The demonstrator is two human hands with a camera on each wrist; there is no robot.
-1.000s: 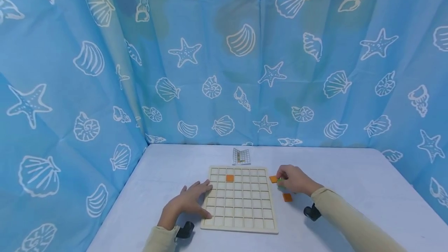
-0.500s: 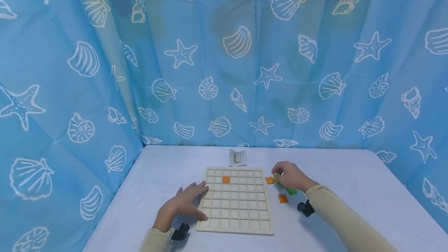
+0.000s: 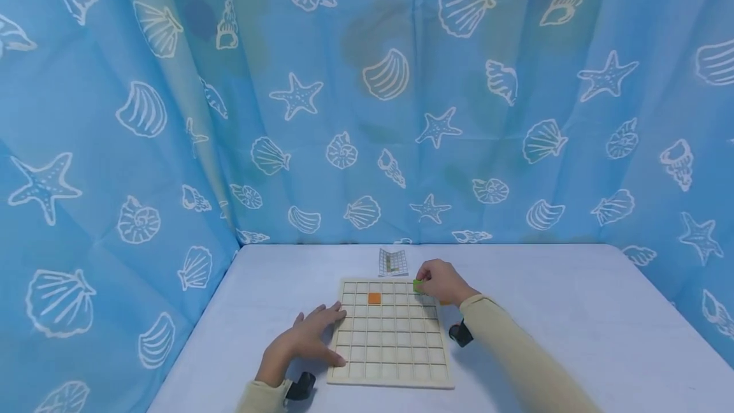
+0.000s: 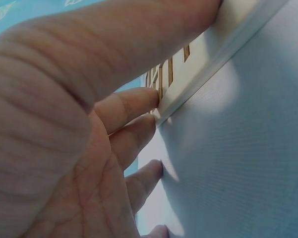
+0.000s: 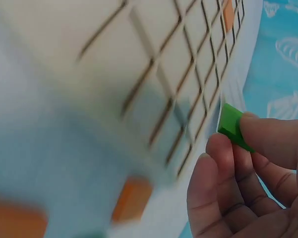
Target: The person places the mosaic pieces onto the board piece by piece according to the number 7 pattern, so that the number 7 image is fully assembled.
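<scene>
A pale grid board (image 3: 390, 355) lies flat on the table, with one orange tile (image 3: 374, 298) set in a cell of its second row from the back. My left hand (image 3: 306, 340) rests along the board's left edge, fingers spread; in the left wrist view the thumb and fingertips (image 4: 149, 96) touch the rim. Over the board's back right corner, my right hand (image 3: 444, 282) pinches a green tile (image 5: 231, 125) between thumb and fingers. The right wrist view shows the tile tilted and held above the grid.
A creased printed grid card (image 3: 393, 262) stands behind the board. Right of the board lie loose orange tiles (image 5: 132, 199), largely hidden by my right arm in the head view. A patterned blue curtain (image 3: 367, 113) borders the table at the back and left.
My right hand has picked up a green tile beside the board and carried it left, over the back right corner. The left hand has stayed on the board's edge.
</scene>
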